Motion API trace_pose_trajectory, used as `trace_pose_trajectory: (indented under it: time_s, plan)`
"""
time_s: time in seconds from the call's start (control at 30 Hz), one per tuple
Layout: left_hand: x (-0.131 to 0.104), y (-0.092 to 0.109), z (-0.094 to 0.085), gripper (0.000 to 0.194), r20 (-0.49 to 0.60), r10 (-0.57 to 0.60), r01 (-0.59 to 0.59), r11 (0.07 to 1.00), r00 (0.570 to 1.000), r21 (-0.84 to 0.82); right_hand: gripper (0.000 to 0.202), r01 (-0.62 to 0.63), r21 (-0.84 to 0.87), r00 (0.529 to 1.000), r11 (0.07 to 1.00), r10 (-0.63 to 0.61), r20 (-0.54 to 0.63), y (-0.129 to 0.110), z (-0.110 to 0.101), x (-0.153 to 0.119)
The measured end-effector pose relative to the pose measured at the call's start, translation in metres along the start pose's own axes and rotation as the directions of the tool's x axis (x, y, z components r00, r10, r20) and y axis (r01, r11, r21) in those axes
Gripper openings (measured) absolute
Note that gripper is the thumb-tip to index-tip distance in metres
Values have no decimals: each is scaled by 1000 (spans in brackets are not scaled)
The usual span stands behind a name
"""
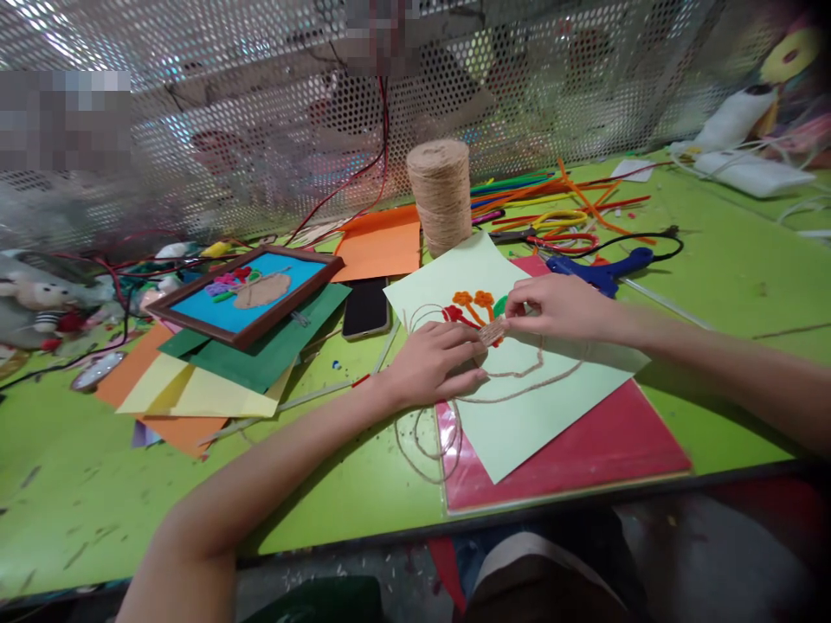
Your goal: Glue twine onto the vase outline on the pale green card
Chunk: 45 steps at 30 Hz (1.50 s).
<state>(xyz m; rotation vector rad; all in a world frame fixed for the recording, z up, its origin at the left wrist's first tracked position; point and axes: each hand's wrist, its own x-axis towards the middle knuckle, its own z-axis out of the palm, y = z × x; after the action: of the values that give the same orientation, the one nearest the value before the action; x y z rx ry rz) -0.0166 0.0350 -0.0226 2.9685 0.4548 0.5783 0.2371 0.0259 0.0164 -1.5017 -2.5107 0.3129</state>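
Note:
On a pale green sheet of paper, my left hand lies with its fingers stretched out, the tips pressing the edge of a small patch of jute twine. At the patch's other side, the thumb and fingers of my right hand are pinched together on the twine. Orange pipe-cleaner flowers, a red flower and a green leaf stick out above the patch. A loose twine strand loops across the sheet and onto the table. My fingers partly cover the patch.
Under the sheet is a red folder. Behind stand a twine spool, pipe cleaners and scissors. A blue glue gun lies right. Left are a phone, a framed flower picture and coloured papers.

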Motion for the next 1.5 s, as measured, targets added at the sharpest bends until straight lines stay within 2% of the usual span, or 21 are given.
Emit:
trace_pose_trajectory:
  time_s: [0.27,0.67,0.9,1.3,1.5]
  plan:
    - [14,3,-3,45,61,-49,48,999,997,13,32,27,15,999,1000,-28,29,3,-6,2]
    - [20,3,-3,48,71,-14,9,998,997,67,31,13,-67,999,998,-10,41,2,-5,2]
    - [24,-1,4,54,21,-2,0,997,1000,72,34,-21,-100,998,995,27,59,1,-4,2]
    - [30,2,1,49,69,-6,-2,993,998,116,30,-16,-100,998,995,22,56,0,-5,1]
    - [28,-2,9,50,26,2,-5,994,1000,111,34,-42,-146,993,988,57,101,-3,-5,1]
